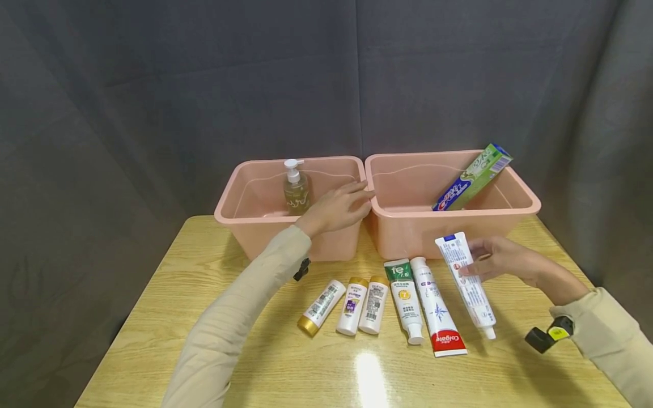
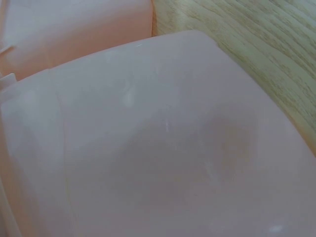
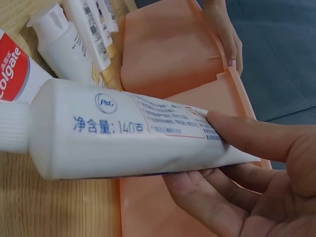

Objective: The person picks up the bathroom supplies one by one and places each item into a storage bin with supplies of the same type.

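Observation:
My right hand pinches a white toothpaste tube above the table, thumb on the printed face and fingers beneath. In the head view the tube is tilted, its white cap pointing down toward me and its flat end near the right bin's front wall. The right wrist view shows the tube's printed side close up. My left hand lies over the left pink bin's right end, fairly straight fingers at the adjoining rims. Inside that bin stands a pump bottle. A green toothpaste box leans in the right pink bin.
A green-and-white tube and a Colgate tube lie on the wooden table left of the held tube. Farther left are three small gold-capped bottles. Behind the bins hangs a dark curtain.

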